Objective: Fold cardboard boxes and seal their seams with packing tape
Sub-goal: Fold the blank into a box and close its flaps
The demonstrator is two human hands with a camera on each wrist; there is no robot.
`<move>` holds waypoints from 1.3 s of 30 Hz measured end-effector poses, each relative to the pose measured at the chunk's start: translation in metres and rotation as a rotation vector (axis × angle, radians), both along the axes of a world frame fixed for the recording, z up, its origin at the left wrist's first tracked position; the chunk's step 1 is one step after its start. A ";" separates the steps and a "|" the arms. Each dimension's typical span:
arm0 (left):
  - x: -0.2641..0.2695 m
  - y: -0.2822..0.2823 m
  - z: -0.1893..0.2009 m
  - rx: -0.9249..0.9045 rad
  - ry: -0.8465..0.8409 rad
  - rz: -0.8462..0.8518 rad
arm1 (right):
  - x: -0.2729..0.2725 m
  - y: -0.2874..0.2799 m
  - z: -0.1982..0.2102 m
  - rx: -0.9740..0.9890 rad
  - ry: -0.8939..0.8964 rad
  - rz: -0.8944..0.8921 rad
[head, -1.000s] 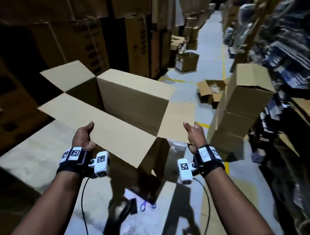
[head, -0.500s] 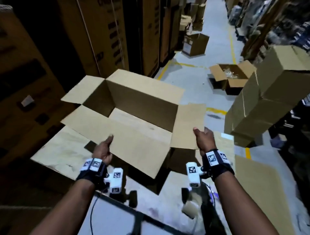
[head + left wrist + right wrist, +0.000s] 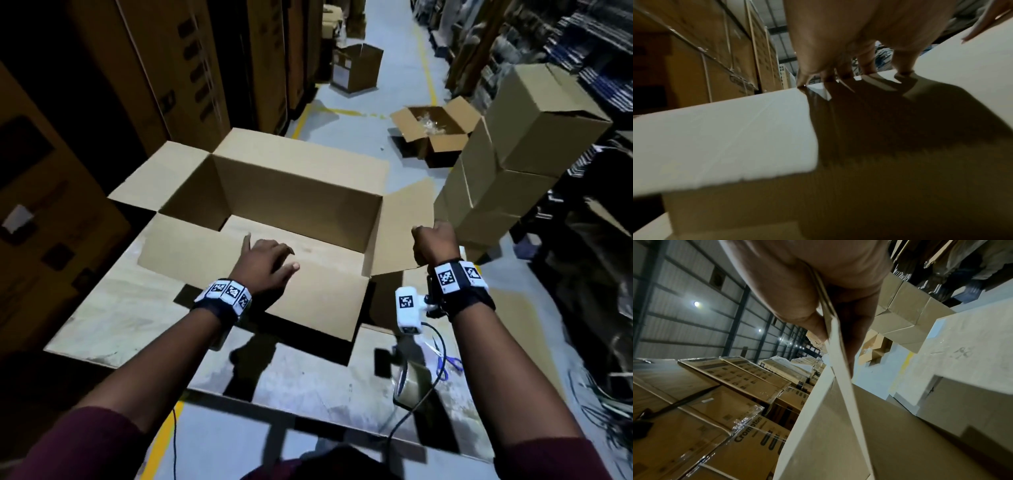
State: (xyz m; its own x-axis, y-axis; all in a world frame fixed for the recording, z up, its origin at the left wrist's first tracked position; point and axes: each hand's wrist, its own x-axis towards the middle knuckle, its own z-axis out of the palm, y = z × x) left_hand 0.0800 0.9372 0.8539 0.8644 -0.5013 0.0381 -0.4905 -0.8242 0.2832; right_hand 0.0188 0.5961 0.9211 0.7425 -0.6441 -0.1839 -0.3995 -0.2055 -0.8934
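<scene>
An open brown cardboard box point(image 3: 301, 192) stands on the worktable point(image 3: 291, 380) with all its top flaps splayed outward. My left hand point(image 3: 267, 260) lies flat on the near long flap point(image 3: 308, 301), fingers spread and straight. In the left wrist view the fingertips point(image 3: 865, 65) press down on that flap point(image 3: 725, 138). My right hand point(image 3: 433, 240) grips the edge of the right short flap point(image 3: 400, 226). The right wrist view shows thumb and fingers point(image 3: 813, 316) pinching the flap's edge point(image 3: 840, 361). A roll of packing tape point(image 3: 411, 380) sits on the table below my right wrist.
Blue-handled scissors point(image 3: 450, 363) lie by the tape. A stack of sealed boxes point(image 3: 513, 164) stands close on the right. An open box point(image 3: 431, 130) and another carton point(image 3: 356, 68) sit on the aisle floor. Tall stacked cartons point(image 3: 171, 68) wall the left side.
The box has come down from mid-air onto the table. My left hand left the flap's edge and now lies flat on top of it. The right hand keeps its grip.
</scene>
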 end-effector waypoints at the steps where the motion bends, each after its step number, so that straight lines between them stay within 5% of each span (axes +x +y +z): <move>1: 0.004 -0.006 0.003 0.014 -0.002 -0.020 | 0.002 -0.004 0.001 0.006 0.007 -0.010; 8: -0.027 -0.033 -0.022 -0.165 -0.163 -0.122 | 0.010 -0.043 -0.017 -0.082 -0.022 -0.021; 13: -0.023 -0.029 -0.030 -0.198 -0.234 -0.110 | 0.015 0.011 0.000 0.041 -0.072 0.343; 16: -0.011 -0.031 -0.025 -0.212 -0.221 -0.125 | 0.026 0.067 -0.008 -0.259 0.143 0.537; 20: -0.002 -0.020 -0.029 -0.209 -0.209 -0.226 | 0.026 0.126 -0.055 -0.610 0.462 0.485; 26: 0.014 0.013 -0.026 -0.312 -0.131 -0.310 | 0.028 0.143 -0.071 -0.803 0.546 0.399; 31: 0.040 0.089 -0.021 -0.388 -0.132 0.011 | 0.036 0.186 -0.063 -0.766 0.406 0.504; 35: 0.052 0.177 -0.016 -0.315 -0.192 0.492 | 0.033 0.257 -0.065 -0.852 0.155 0.730; 37: 0.049 0.225 -0.009 -0.438 -0.130 0.703 | 0.031 0.295 -0.071 -0.946 0.134 0.885; 39: 0.053 0.263 -0.013 -0.702 0.123 0.816 | 0.030 0.324 -0.079 -1.039 0.156 1.004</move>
State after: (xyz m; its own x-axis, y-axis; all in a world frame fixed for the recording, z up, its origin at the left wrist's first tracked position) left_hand 0.1335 1.2000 0.8412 0.9448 0.3271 -0.0176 0.1967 -0.5235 0.8290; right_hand 0.0489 0.9203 0.8423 0.9683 0.2345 -0.0864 0.2222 -0.9660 -0.1319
